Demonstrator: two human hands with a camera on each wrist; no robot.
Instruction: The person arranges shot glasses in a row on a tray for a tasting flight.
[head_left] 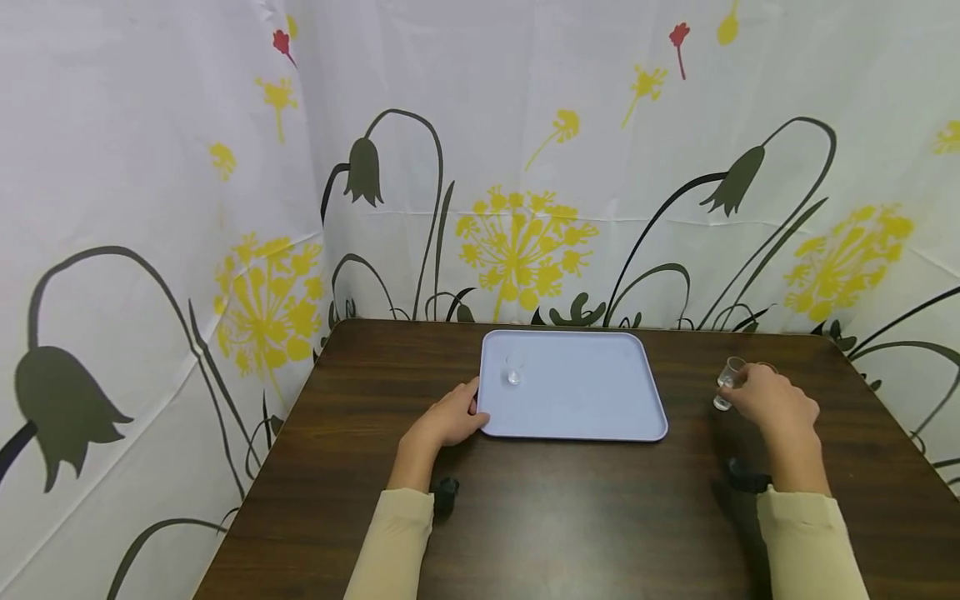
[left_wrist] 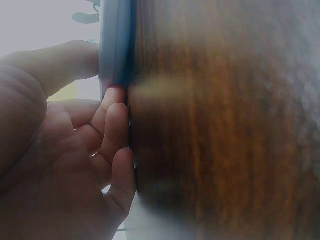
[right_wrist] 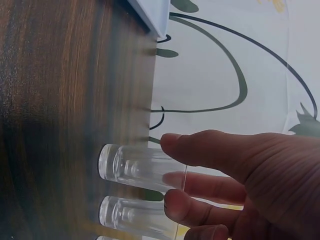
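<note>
My left hand (head_left: 450, 417) holds the near left edge of a pale blue tray (head_left: 585, 392), thumb at the rim and fingertips low against its side. One clear shot glass (head_left: 513, 372) stands upright on the tray's left part. Off to the right, my right hand (head_left: 770, 398) pinches another clear shot glass (right_wrist: 142, 167) near its rim between thumb and fingers; its base is at the tabletop. Close beside it stands a second shot glass (right_wrist: 135, 216), partly covered by the fingers. The base of a third glass (right_wrist: 106, 238) shows at the right wrist view's bottom edge.
The dark wooden table (head_left: 570, 517) reaches back to a white curtain (head_left: 480, 92) printed with flowers. A stretch of tabletop separates the tray's right edge from the shot glasses. Black wrist cameras hang under both forearms.
</note>
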